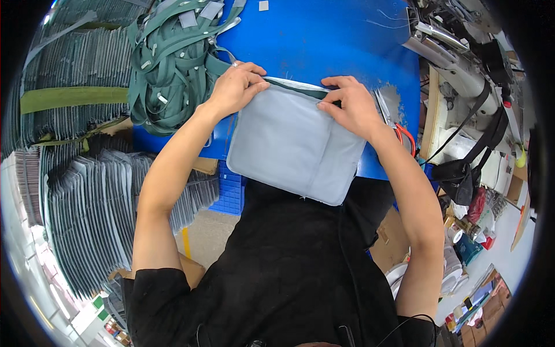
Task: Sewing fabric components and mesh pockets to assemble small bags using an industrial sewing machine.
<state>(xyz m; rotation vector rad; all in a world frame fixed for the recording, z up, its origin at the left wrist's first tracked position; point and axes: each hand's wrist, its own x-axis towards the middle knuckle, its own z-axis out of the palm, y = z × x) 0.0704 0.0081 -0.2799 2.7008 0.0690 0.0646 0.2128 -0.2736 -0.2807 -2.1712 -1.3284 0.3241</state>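
Note:
A grey rectangular fabric panel (283, 136) with rounded lower corners lies partly on the blue table and hangs over its near edge toward my lap. Along its far edge runs a dark green strip with a white line. My left hand (236, 89) pinches the far left corner between thumb and fingers. At the far right corner, my right hand (351, 104) is closed on the same edge, thumb below and fingers curled over. A pair of scissors with orange-red handles (406, 139) lies just right of my right hand, its blades pointing away.
Green webbing straps (170, 75) are heaped at the table's left. Tall stacks of grey-green fabric pieces (87, 208) stand beyond them. A sewing machine (457, 66) stands on the right, with a black bag (459, 176) hanging near it. The blue table (324, 34) stretches ahead.

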